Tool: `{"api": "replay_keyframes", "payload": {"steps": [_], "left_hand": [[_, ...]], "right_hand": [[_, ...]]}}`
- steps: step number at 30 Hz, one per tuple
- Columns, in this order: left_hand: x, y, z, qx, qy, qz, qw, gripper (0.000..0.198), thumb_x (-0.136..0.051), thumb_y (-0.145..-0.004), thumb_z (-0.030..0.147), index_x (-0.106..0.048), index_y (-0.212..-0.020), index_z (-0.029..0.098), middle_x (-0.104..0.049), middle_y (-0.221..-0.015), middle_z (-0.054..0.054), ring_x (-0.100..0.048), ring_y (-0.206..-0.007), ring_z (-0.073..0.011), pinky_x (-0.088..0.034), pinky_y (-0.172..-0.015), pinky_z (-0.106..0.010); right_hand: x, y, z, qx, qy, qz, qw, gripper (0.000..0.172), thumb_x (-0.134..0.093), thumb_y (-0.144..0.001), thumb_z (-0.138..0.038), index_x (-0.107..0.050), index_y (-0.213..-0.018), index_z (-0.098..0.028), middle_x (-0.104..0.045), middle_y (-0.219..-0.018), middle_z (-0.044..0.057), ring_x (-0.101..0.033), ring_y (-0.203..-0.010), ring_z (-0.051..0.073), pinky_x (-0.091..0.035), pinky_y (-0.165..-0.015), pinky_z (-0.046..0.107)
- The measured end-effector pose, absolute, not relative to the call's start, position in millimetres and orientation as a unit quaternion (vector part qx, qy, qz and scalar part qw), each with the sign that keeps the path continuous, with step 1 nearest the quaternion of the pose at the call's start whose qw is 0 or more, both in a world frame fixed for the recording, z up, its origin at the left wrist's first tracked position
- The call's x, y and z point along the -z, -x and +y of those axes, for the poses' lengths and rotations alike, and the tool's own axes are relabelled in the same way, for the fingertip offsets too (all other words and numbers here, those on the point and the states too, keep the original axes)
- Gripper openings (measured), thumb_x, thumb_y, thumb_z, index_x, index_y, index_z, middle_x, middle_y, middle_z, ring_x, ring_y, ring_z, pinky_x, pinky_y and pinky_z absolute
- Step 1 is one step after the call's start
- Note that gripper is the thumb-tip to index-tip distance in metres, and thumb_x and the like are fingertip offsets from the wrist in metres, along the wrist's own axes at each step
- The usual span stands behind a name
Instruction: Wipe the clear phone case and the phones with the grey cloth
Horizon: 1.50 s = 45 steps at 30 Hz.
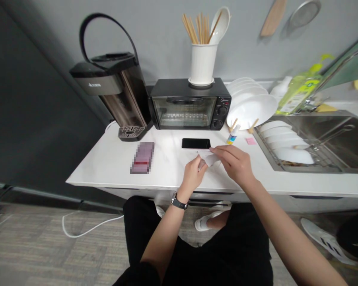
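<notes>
My left hand and my right hand are together over the white counter, both pinching a small white cloth or tissue. My left wrist wears a dark watch. A black phone lies flat on the counter just beyond the cloth. A small dropper bottle with a blue and yellow label stands to the right of the phone.
A black toaster oven holds a white utensil holder. A water boiler stands left. White plates lean in a rack beside the sink. A blurred pink packet and a pink note lie on the counter.
</notes>
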<state>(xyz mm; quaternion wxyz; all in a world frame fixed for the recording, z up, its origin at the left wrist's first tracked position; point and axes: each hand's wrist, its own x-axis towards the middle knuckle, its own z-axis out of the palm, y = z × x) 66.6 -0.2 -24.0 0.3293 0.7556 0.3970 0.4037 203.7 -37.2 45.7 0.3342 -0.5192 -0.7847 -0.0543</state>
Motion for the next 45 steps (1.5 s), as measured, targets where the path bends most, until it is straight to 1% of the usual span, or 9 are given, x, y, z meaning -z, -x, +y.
{"api": "replay_keyframes", "payload": {"steps": [3,9,13,19,24,29,33,40,45], "left_hand": [[25.2,-66.0,-0.3,-0.405,-0.758,0.396,0.323,0.017,-0.038,-0.071,0.024,-0.044,-0.085,0.018,-0.054,-0.069,-0.003,-0.048,-0.061,-0.0109,-0.034,-0.054,-0.021],[26.4,-67.6,-1.3,-0.410,-0.759,0.394,0.318,0.022,-0.040,-0.069,0.019,-0.044,-0.090,0.018,-0.052,-0.061,0.000,-0.044,-0.052,-0.0091,-0.031,-0.050,-0.020],[25.6,-68.9,-1.9,-0.420,-0.749,0.398,0.324,0.016,-0.039,-0.070,0.024,-0.047,-0.083,0.017,-0.050,-0.057,0.000,-0.042,-0.050,-0.0082,-0.029,-0.047,-0.020],[24.6,-69.4,-3.0,-0.425,-0.734,0.392,0.356,0.021,-0.043,-0.069,0.029,-0.047,-0.085,0.017,-0.051,-0.056,0.001,-0.040,-0.046,-0.0067,-0.028,-0.046,-0.019],[16.4,-71.0,-5.9,-0.439,-0.713,0.372,0.401,0.024,-0.040,-0.071,0.028,-0.044,-0.091,0.016,-0.055,-0.060,0.000,-0.047,-0.052,-0.0071,-0.033,-0.049,-0.017],[13.3,-73.6,-8.7,-0.444,-0.690,0.348,0.453,0.028,-0.039,-0.071,0.030,-0.038,-0.096,0.018,-0.059,-0.073,-0.004,-0.054,-0.064,-0.0096,-0.039,-0.057,-0.020],[19.8,-71.0,-4.7,-0.446,-0.671,0.350,0.478,0.033,-0.035,-0.073,0.033,-0.031,-0.102,0.018,-0.059,-0.069,-0.004,-0.054,-0.055,-0.0079,-0.042,-0.054,-0.020],[28.7,-68.8,-0.2,-0.401,-0.679,0.356,0.501,0.035,-0.038,-0.070,0.036,-0.041,-0.100,0.018,-0.058,-0.061,-0.001,-0.053,-0.047,-0.0070,-0.041,-0.046,-0.017],[31.1,-68.5,3.4,-0.368,-0.698,0.369,0.491,0.037,-0.041,-0.069,0.034,-0.043,-0.102,0.019,-0.059,-0.070,-0.001,-0.050,-0.045,-0.0050,-0.040,-0.045,-0.017]], "right_hand": [[-44.9,-206.4,-36.9,0.044,0.488,-0.820,0.297,0.033,-0.024,-0.079,-0.020,-0.036,-0.108,-0.026,-0.047,-0.102,0.000,-0.044,-0.089,0.012,-0.037,-0.074,0.028],[-53.1,-211.7,-31.8,0.086,0.537,-0.804,0.241,0.029,-0.028,-0.077,-0.035,-0.049,-0.093,-0.024,-0.057,-0.078,0.003,-0.050,-0.072,0.017,-0.037,-0.063,0.033],[-59.6,-206.3,-32.5,0.043,0.483,-0.832,0.271,0.032,-0.021,-0.079,-0.031,-0.045,-0.099,-0.026,-0.052,-0.095,0.002,-0.048,-0.083,0.015,-0.037,-0.067,0.030],[-58.7,-202.2,-31.7,0.034,0.564,-0.773,0.289,0.032,-0.028,-0.076,-0.039,-0.054,-0.082,-0.022,-0.058,-0.072,0.005,-0.051,-0.068,0.018,-0.036,-0.060,0.031],[-62.8,-196.6,-28.6,-0.031,0.511,-0.793,0.330,0.030,-0.025,-0.078,-0.034,-0.047,-0.095,-0.025,-0.054,-0.090,0.002,-0.050,-0.078,0.016,-0.037,-0.065,0.029],[-56.6,-202.7,-23.9,0.002,0.581,-0.753,0.307,0.029,-0.031,-0.076,-0.036,-0.053,-0.082,-0.020,-0.057,-0.070,0.005,-0.051,-0.066,0.017,-0.034,-0.059,0.028],[-52.4,-208.3,-19.2,-0.020,0.568,-0.756,0.325,0.030,-0.025,-0.079,-0.030,-0.046,-0.098,-0.018,-0.055,-0.086,0.004,-0.050,-0.076,0.015,-0.033,-0.063,0.024],[-31.4,-224.5,-17.6,-0.026,0.636,-0.714,0.292,0.035,-0.029,-0.076,-0.037,-0.053,-0.074,-0.011,-0.056,-0.067,0.009,-0.048,-0.065,0.016,-0.028,-0.060,0.024],[-12.7,-228.9,-17.8,-0.065,0.620,-0.723,0.297,0.031,-0.025,-0.078,-0.032,-0.051,-0.081,-0.015,-0.056,-0.072,0.004,-0.047,-0.063,0.011,-0.028,-0.058,0.020]]}}
